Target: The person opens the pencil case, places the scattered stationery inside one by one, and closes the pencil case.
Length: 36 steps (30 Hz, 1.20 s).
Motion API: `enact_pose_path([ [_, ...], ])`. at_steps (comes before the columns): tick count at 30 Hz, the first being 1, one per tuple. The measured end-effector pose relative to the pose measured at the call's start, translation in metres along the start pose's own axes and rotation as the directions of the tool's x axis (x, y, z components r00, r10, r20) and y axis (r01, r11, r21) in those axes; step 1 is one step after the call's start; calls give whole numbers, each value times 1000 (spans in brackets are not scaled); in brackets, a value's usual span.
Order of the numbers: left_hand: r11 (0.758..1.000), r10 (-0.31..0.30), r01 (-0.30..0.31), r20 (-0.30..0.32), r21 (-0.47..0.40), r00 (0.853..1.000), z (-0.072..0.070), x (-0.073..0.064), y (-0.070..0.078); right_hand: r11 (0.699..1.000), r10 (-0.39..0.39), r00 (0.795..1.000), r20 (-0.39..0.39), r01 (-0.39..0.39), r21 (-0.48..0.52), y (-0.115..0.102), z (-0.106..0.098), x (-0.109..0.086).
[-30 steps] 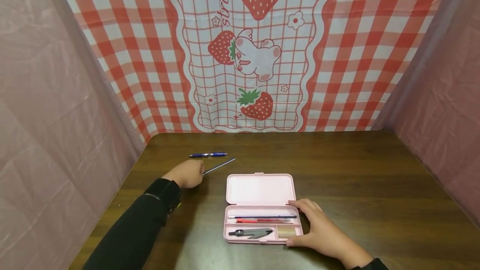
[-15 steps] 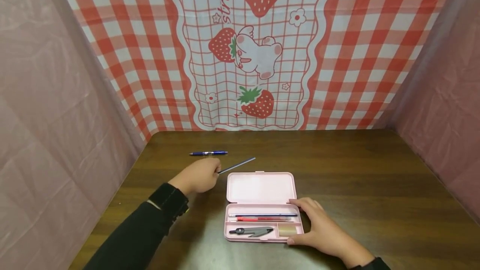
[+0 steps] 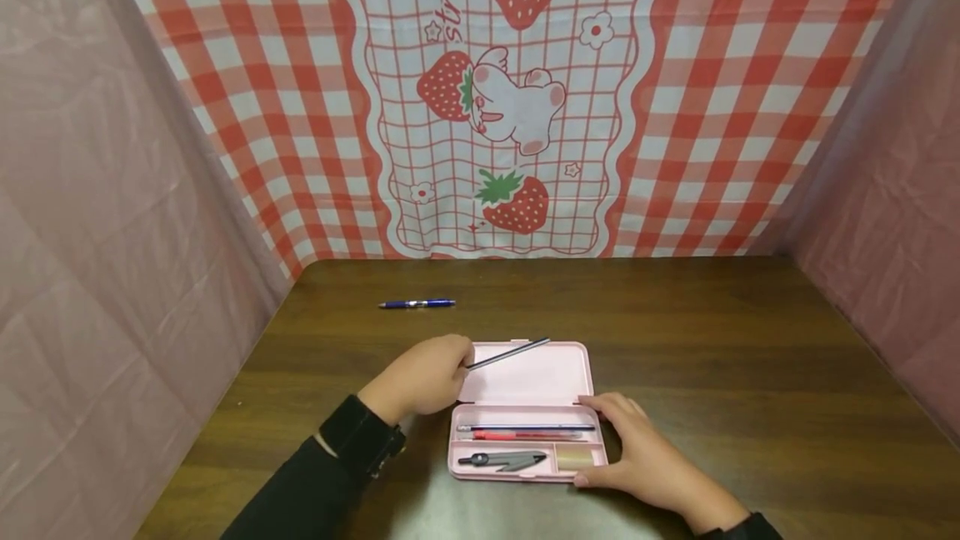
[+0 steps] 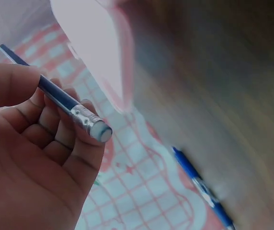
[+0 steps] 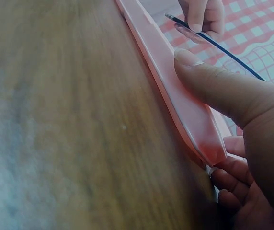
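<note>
As the wood-grained worktop [image 3: 712,365] was viewed from the head camera, the nearest item was the open pink pencil case [image 3: 487,477], which lay flat with its trays toward the person. The right hand [image 3: 637,457] gripped the right end of the case, thumb at the near corner and fingers at the hinge side. The front left compartment contained a grey drafting compass [image 3: 510,461]; the front right one contained a tan block [image 3: 573,458]. In the long compartment behind these lay a dark blue pencil [image 3: 525,427], and just on its near side a red pen [image 3: 495,436].

Beyond the trays, the lid [image 3: 540,377] lay folded back. The left hand [image 3: 427,375] was at its left edge, pinching a second pencil [image 3: 510,353] between thumb and fingers near the eraser end; the shaft slanted across above the lid, with its far end to the right. A black band [image 3: 363,444] circled the left wrist below a dark sleeve [image 3: 300,494].

Farther back on the worktop, well apart from the case, lay a blue pen [image 3: 417,303]. A red-and-white checked cloth [image 3: 712,107] with printed strawberries hung behind, between pink curtains [image 3: 82,232].
</note>
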<state>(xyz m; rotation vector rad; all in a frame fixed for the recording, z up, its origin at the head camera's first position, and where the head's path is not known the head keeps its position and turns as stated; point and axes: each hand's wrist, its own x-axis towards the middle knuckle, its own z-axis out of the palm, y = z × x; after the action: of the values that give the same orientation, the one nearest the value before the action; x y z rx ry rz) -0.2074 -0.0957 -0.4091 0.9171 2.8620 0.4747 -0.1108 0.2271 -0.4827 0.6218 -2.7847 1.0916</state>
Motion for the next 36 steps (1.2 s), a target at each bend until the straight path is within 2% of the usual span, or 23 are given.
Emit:
enact_pose_path([
  [7,999,30,-30,42,21,999,3,-5,26,1000,-15,1000,-16,15,-9,-1,0,0],
  [13,998,14,-20,121,52,993,5,-5,41,1000,1,1000,-13,-1,-8,1,-3,4],
  [16,999,-5,-1,148,38,989,7,-8,47,1000,1,1000,-15,-1,-14,1,-3,4],
  [22,999,15,-20,151,31,988,16,-14,58,999,25,1000,9,-24,-23,-2,0,-2],
  [29,989,51,-71,153,128,987,21,-16,69,999,-22,999,-38,21,-27,0,1,-5],
  [36,981,31,-57,144,185,989,25,-15,70,1000,-13,1000,-17,12,-27,0,0,-1],
])
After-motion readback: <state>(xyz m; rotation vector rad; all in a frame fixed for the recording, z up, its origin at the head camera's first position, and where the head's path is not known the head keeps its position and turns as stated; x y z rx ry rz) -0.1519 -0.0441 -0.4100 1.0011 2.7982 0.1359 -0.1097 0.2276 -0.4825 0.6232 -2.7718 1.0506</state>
